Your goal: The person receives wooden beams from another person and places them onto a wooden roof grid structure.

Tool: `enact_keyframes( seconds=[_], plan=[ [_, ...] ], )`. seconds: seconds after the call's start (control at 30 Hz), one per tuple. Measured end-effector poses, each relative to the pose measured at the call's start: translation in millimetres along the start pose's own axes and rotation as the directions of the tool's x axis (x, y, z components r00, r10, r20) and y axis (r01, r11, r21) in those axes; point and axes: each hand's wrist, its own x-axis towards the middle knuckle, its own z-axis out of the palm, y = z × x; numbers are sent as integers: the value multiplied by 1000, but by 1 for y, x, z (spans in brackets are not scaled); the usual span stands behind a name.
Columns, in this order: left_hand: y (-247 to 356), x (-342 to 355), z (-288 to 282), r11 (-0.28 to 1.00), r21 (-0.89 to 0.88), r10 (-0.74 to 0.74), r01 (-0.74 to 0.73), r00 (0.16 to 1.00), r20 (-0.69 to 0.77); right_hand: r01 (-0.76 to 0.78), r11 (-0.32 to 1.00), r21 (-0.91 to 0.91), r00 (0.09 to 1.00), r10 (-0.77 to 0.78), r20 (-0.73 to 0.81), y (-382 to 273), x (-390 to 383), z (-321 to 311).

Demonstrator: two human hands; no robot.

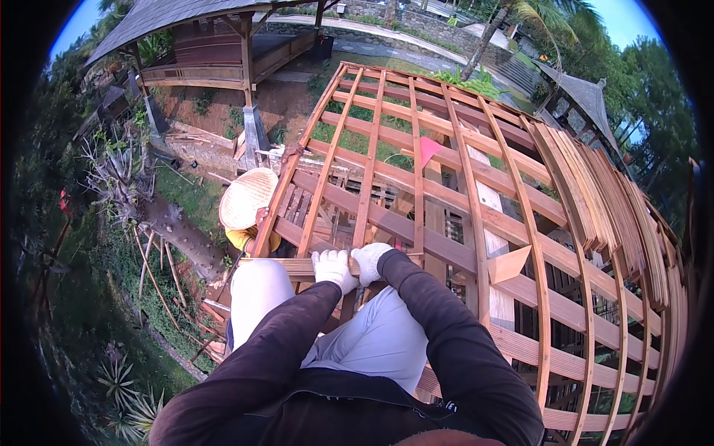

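Note:
Both my hands wear white gloves and sit side by side in front of my knees, on an open roof frame of wooden beams and battens. My left hand (335, 270) curls its fingers over a short wooden board (291, 266) with a grooved face, lying crosswise at the frame's lower edge. Close against it, my right hand (370, 262) is closed over the same board, where a long batten (365, 201) meets it. The undersides of both hands, with part of the fingers, are hidden.
A co-worker in a woven hat (249, 198) stands below at the left, hands on the outer batten (275, 212). Stacked wooden strips (576, 186) lie at right. A pink triangular piece (429, 151) and a loose wood offcut (509, 264) rest on the frame. Gaps open between beams.

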Motion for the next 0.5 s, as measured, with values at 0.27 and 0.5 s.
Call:
enact_keyframes(
  seconds=[0.27,0.5],
  plan=[
    [3,1,-2,999,27,-22,21,999,34,-3,1000,2,1000,3,-8,1,1,2],
    [2,0,-4,999,31,-30,29,999,29,-3,1000,1,1000,3,17,0,0,-2]
  ],
)
